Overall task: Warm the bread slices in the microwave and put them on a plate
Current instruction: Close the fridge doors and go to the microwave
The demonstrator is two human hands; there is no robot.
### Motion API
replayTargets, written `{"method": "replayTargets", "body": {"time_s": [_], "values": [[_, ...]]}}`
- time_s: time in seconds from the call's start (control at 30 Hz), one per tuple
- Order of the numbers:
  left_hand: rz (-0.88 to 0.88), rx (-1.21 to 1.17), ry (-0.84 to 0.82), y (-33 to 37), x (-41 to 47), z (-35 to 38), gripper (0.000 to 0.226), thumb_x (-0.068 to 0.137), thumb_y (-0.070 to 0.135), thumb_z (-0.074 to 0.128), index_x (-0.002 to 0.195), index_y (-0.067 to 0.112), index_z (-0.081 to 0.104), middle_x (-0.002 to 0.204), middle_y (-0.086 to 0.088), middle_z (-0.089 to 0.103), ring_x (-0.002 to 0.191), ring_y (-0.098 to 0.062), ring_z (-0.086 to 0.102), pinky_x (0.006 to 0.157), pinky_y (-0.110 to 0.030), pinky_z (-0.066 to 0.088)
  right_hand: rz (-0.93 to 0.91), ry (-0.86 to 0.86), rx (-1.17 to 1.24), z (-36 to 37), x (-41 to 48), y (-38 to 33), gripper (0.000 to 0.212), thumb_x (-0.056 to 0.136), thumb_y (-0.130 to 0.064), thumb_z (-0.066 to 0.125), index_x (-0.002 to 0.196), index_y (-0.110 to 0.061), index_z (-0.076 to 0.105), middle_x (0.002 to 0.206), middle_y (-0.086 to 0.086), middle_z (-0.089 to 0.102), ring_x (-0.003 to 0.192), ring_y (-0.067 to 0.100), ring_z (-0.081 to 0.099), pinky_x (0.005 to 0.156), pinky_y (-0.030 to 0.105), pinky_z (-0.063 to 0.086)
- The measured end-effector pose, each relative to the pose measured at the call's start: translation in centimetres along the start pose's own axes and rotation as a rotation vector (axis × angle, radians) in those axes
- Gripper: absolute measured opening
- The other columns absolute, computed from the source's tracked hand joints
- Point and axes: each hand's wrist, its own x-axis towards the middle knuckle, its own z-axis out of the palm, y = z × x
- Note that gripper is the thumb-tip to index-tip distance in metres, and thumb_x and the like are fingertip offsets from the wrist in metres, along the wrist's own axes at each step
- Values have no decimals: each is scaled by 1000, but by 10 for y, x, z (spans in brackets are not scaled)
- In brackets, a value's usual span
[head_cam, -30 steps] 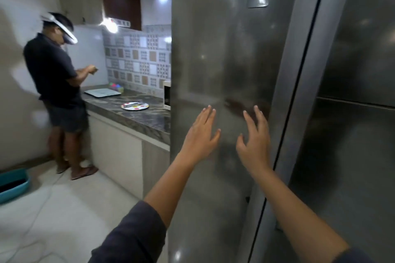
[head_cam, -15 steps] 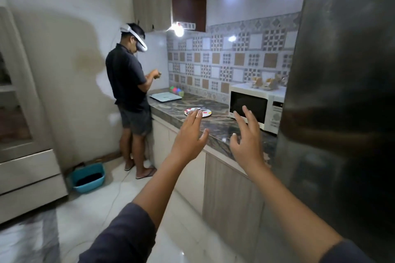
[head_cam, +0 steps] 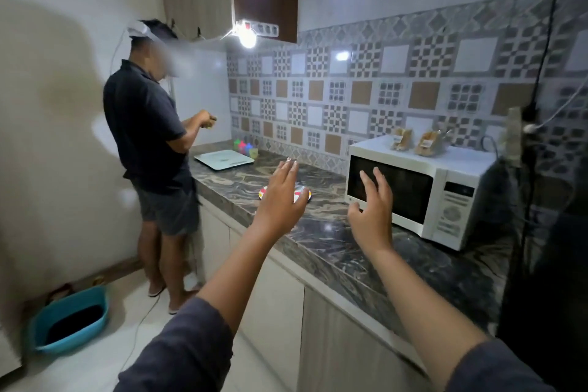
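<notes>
Two bare hands reach out over a marbled desk (head_cam: 334,251) with the work not yet begun: the left hand (head_cam: 280,200) hangs spread and empty, its fingers covering most of a coloured plate (head_cam: 304,196) just beyond it, while the right hand (head_cam: 372,216) is likewise splayed and holding nothing in front of the shut door of a white microwave (head_cam: 451,197). The bread (head_cam: 429,143), seemingly in two clear bags, sits on top of the microwave, up and to the right of the right hand and well apart from both. Likely hazards from here: a careless reach could knock a bag behind the microwave, and a swing of the left hand could push the plate along the desk. A second person (head_cam: 149,143) stands far to the left of the left hand, close enough to be jostled in the narrow room. The plate's surface is mostly hidden, the microwave's interior is dark behind the glass, its controls are too small to read, and a dark surface (head_cam: 547,232) at the right edge cuts off the rest of the desk.
</notes>
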Motion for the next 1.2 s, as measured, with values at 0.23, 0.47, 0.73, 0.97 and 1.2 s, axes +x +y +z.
{"method": "replayTargets", "body": {"time_s": [0.23, 0.47, 0.73, 0.97, 1.2], "values": [[106, -62, -105, -41, 125, 92, 59, 97, 28, 42, 148, 10, 19, 158, -5, 14, 146, -15, 5, 117, -29, 8, 98, 78, -147, 47, 94, 82, 54, 86, -1, 50, 139, -11, 41, 154, 6, 24, 144, 21, 16, 117, 35, 17], [278, -230, -340, -46, 227, 207, 58, 98, 31, 40, 148, 13, 17, 158, -4, 12, 146, -17, 6, 117, -32, 9, 260, 281, -346, 42, 160, 163, 53, 86, -1, 50, 138, -9, 42, 151, 8, 28, 142, 22, 21, 116, 36, 23], [335, -512, -549, -1, 273, 327, 50, 97, 27, 44, 141, 8, 32, 146, -8, 36, 136, -19, 32, 110, -25, 23, 356, 373, -500, 4, 192, 233, 54, 85, 3, 50, 137, -9, 44, 146, 10, 35, 139, 23, 27, 115, 32, 25], [228, -706, -658, 45, 264, 425, 38, 97, 25, 44, 130, 8, 46, 124, -8, 55, 110, -16, 54, 89, -20, 39, 376, 324, -594, -32, 220, 308, 44, 92, -11, 47, 136, -12, 46, 145, 8, 37, 138, 23, 28, 115, 40, 25], [113, -811, -597, 70, 238, 482, 25, 100, 24, 35, 83, 11, 46, 73, 3, 48, 66, -8, 45, 56, -13, 32, 205, 337, -651, -35, 227, 367, 37, 91, -24, 43, 123, -10, 57, 131, 11, 51, 129, 30, 38, 108, 40, 31]]}}
